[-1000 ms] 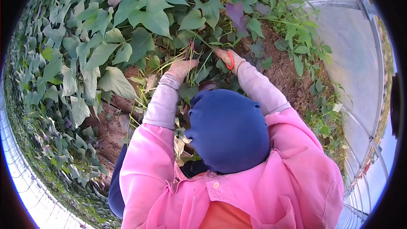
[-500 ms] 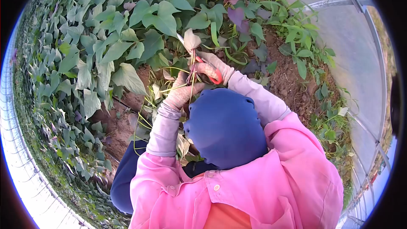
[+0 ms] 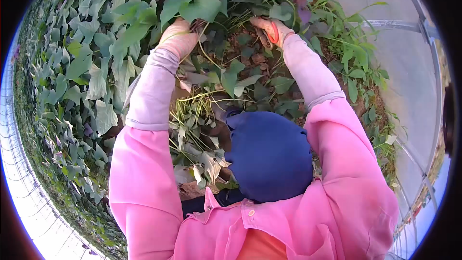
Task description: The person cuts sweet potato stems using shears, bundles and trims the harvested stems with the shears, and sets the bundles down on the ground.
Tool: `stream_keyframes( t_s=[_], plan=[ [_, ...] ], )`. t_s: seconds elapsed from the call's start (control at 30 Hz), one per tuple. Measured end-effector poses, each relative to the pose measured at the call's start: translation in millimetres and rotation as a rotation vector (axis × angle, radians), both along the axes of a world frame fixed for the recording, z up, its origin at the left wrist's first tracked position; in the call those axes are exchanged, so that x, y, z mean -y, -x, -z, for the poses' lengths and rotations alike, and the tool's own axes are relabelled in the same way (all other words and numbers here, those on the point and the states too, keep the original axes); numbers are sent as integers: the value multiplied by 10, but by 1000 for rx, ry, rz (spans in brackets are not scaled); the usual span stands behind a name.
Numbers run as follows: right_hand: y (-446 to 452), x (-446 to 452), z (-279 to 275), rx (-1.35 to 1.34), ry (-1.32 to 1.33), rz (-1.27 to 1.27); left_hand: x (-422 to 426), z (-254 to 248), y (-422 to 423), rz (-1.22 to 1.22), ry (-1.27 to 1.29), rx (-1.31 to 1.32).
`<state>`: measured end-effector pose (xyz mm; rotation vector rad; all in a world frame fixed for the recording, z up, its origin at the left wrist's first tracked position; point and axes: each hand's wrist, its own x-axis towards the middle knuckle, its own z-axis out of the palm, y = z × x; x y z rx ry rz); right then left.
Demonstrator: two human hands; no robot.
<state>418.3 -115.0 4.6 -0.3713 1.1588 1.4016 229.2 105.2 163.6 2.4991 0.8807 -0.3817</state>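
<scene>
The left hand is curled snugly around thin dark-purplish stems, partly hidden by broad green leaves just beyond that grip. A red looped handle lies against the right hand, whose tightness I cannot tell.

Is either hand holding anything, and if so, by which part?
The right hand holds a red-handled tool by its loop. The left hand appears to grip dark stems, but leaves hide where along their length.
</scene>
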Motion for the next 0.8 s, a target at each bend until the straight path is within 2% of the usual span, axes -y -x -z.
stream_keyframes(
  t_s=[0.03,0.07,0.1,0.2,0.27,0.33,0.37,0.47,0.5,0.53,0.57,0.6,0.67,0.7,0.73,0.77,0.8],
  plan=[
    [-2,114,-41,599,89,-325,-232,158,-14,85,-125,-49],
    [-53,235,-39,1197,176,-653,-525,454,54,83,-116,0],
    [-155,407,164,1273,138,-764,-636,524,129,65,-144,-49],
    [71,544,66,1216,131,-638,-768,718,520,-28,3,-125],
    [179,539,123,1224,168,-577,-799,1233,958,-169,52,-58],
    [353,519,61,1278,242,-492,-558,1254,1207,-128,64,-125],
    [425,554,-80,1201,175,-531,-417,1280,1370,-61,122,-11],
    [683,512,-472,1241,-70,-715,-199,1833,1716,-8,87,184],
    [762,411,-643,1263,-40,-917,-181,2056,1831,-11,39,225],
    [794,377,-262,1286,-94,-895,-174,1999,1837,109,10,252],
    [803,255,-326,1210,-105,-1061,-166,1934,1838,226,-21,283],
    [830,92,-441,1131,-116,-1226,-59,1695,1736,230,-50,286],
    [947,-273,-569,1413,39,-1364,-17,1557,1739,433,-144,384],
    [956,-440,-370,1525,23,-1550,4,1657,1772,70,393,374],
    [981,-576,-98,1636,5,-1736,55,1584,1762,-23,462,308],
    [1079,-621,13,1853,-53,-1911,130,1373,1715,49,379,227],
    [1193,-642,159,1867,-91,-2090,195,1163,1659,164,290,159]
  ],
)
